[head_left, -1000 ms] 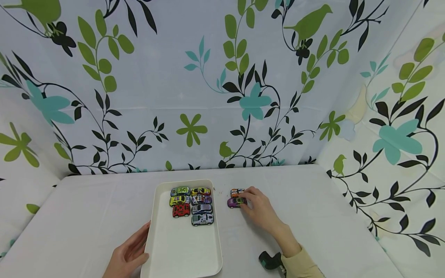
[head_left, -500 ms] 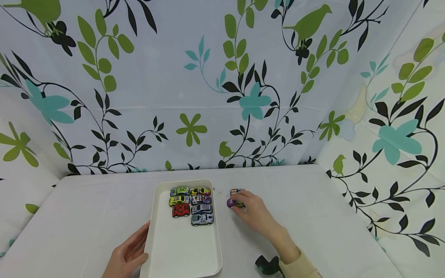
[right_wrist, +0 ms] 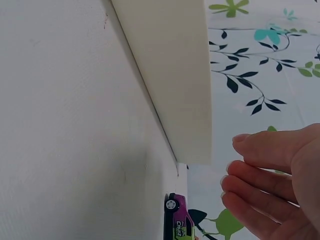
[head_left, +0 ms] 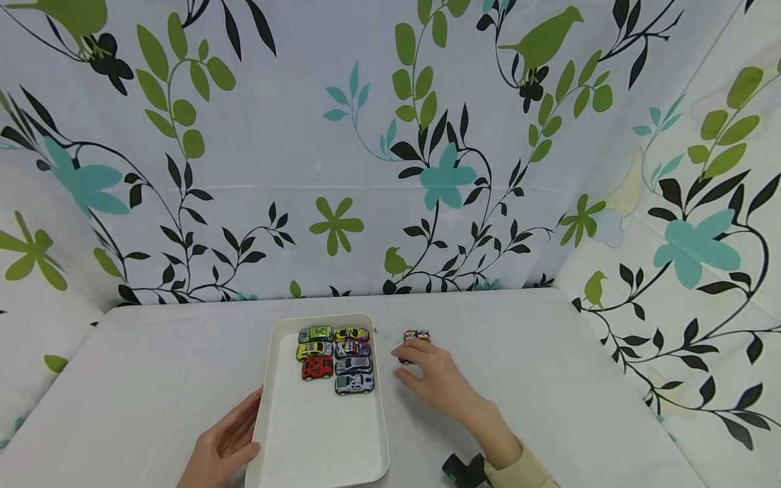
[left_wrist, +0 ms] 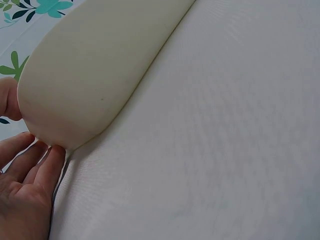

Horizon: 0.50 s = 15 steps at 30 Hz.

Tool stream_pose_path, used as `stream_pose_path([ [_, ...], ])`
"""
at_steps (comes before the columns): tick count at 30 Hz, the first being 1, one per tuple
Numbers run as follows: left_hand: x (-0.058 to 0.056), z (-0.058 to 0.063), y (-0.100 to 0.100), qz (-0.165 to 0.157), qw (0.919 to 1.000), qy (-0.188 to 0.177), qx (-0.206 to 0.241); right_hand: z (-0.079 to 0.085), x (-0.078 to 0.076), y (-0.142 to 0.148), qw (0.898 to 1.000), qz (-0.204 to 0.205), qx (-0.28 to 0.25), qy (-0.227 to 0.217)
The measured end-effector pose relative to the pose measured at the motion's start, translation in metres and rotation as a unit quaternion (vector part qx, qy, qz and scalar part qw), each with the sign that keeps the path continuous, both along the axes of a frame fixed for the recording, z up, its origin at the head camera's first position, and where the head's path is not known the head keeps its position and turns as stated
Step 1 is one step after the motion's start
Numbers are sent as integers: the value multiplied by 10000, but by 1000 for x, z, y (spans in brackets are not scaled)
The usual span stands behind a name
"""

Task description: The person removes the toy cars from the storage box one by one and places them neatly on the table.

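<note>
A white tray holds several small toy cars in two columns at its far end. My left hand holds the tray's left side, thumb at the rim and fingers against the outer wall. The right wrist view shows a purple toy car on the table beyond the tray wall. My right hand hovers close over that car, fingers loosely bent and nothing between them. In the head view the hand mostly hides the purple car. Just behind it is an orange and white toy car.
A black object shows by the right sleeve. White cloth covers the table, and leaf-patterned curtains rise at its back and sides.
My right hand has shifted slightly left and its fingers have come off the purple car, leaving the orange and white car more exposed. The left hand and tray hold still.
</note>
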<state>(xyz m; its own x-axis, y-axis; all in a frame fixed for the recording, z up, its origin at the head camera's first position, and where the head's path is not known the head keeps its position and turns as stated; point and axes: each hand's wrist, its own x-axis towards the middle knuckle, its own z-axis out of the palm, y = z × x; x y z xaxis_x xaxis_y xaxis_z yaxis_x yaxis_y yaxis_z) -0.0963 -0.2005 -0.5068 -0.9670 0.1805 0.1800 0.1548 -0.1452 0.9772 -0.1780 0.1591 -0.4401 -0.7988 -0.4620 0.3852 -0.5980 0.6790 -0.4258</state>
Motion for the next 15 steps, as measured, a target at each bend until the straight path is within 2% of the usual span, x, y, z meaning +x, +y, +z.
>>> stream_pose_path([
  [3,0,1,0,47,9999,-59,-76,1,2,-3,9999,151,-1,40],
  [15,0,0,0,26,10000,-66,-55,3,7,-26,9973,648,220,-257],
])
